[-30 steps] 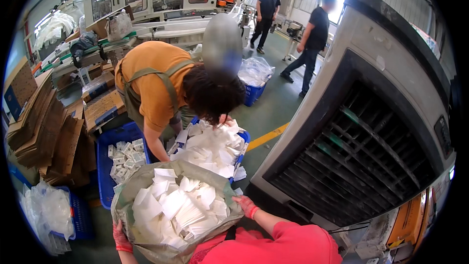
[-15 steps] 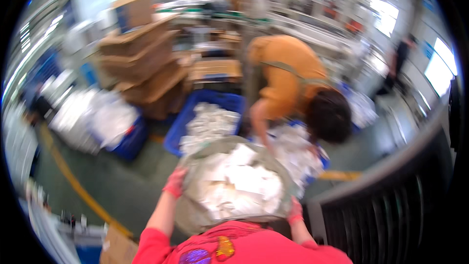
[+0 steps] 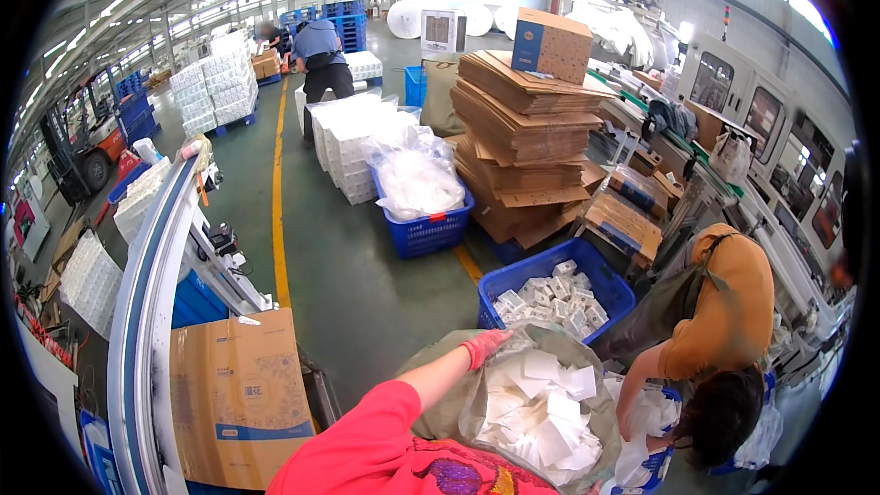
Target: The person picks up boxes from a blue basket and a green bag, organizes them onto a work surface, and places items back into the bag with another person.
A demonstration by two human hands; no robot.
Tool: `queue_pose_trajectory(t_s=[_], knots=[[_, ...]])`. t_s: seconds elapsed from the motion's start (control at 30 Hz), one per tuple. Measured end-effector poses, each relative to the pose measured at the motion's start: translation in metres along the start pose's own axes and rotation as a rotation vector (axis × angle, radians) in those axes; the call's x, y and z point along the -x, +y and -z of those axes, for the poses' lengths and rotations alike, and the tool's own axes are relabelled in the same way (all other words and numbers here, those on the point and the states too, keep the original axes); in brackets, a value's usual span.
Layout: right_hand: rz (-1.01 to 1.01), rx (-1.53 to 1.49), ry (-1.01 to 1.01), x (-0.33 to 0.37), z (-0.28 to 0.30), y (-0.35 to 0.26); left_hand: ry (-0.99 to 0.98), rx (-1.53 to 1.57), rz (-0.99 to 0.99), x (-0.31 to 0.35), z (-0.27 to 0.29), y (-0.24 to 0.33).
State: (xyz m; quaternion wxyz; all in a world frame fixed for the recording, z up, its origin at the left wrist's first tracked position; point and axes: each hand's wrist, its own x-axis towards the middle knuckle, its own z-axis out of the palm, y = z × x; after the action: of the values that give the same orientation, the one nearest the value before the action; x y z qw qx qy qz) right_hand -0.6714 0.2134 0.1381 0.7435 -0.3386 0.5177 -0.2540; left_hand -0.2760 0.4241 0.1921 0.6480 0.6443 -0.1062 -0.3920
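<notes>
My left hand (image 3: pixel 484 346), in a pinkish-red glove, is closed on the rim of a large grey-green sack (image 3: pixel 448 390). White paper pieces (image 3: pixel 541 408) fill the sack's wide mouth, loosely heaped. My right hand is out of the picture, hidden beyond the lower edge. Just past the sack stands a blue basket (image 3: pixel 492 282) holding small white packs (image 3: pixel 561 298). To the right, a person in an orange top (image 3: pixel 733 298) bends down with both arms in white material (image 3: pixel 653 412) in another blue basket.
Stacked flat cardboard (image 3: pixel 518 119) rises behind the baskets, a box on top. A blue basket of clear plastic bags (image 3: pixel 417 181) stands left of it. A conveyor rail (image 3: pixel 137 312) and a large carton (image 3: pixel 240 394) flank my left. Another person (image 3: pixel 323 60) bends farther back.
My view has swung left, so the sack, baskets and bending person now appear farther right. My left hand still grips the sack's rim; my right hand has left the picture.
</notes>
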Motion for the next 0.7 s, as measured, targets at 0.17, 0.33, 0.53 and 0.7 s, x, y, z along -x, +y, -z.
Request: queue_pose_trajectory(t_s=[0.17,0.33,0.53,0.7], knots=[[-0.012,0.003,0.000,-0.004,0.003,-0.001,0.043,0.237,0.247,0.016,-0.009,0.016],[-0.013,0.001,-0.008,-0.005,0.010,0.004,0.157,0.308,0.239,0.018,-0.013,0.019],[-0.002,-0.007,0.011,-0.004,0.022,0.008,0.107,0.363,0.241,0.006,-0.012,0.011],[-0.017,-0.004,-0.007,-0.001,0.016,0.012,0.101,0.266,0.264,0.023,-0.004,0.016]])
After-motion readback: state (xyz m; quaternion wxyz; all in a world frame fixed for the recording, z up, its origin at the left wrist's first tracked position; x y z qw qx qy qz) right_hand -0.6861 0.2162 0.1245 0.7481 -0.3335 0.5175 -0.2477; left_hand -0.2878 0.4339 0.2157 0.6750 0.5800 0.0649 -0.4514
